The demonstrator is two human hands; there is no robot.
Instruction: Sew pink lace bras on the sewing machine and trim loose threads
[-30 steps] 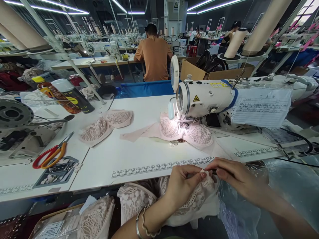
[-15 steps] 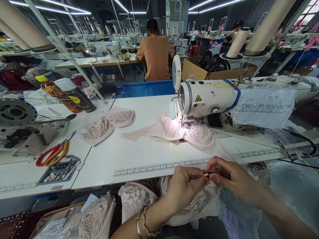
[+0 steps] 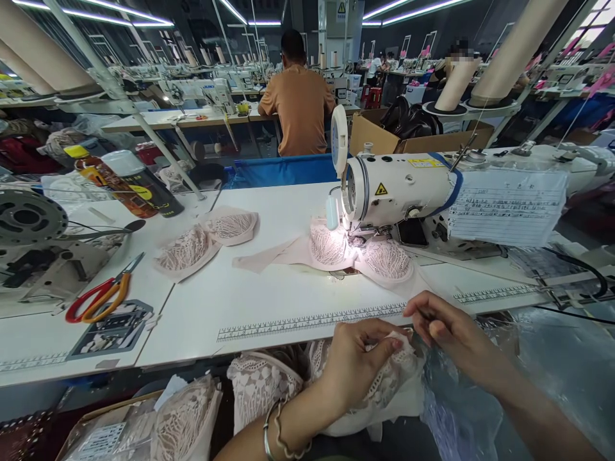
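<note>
My left hand pinches the edge of a pale pink lace bra piece below the table's front edge. Just right of it, my right hand has its fingers loosely bent, thumb and forefinger apart; nothing plainly shows in them. A pale pink bra lies under the lit needle area of the white sewing machine, one band stretching left over the table. Another pair of lace cups rests farther left on the tabletop.
Red-and-orange-handled scissors lie at left beside a small grey tray. Behind them, a bottle and a spray can lean. More lace cups sit packed below the table. A person sits ahead, back turned.
My right hand has drawn away from my left, and its fingers have parted. The left hand keeps its pinch on the lace, with more of the edge showing. The bra under the machine stays put.
</note>
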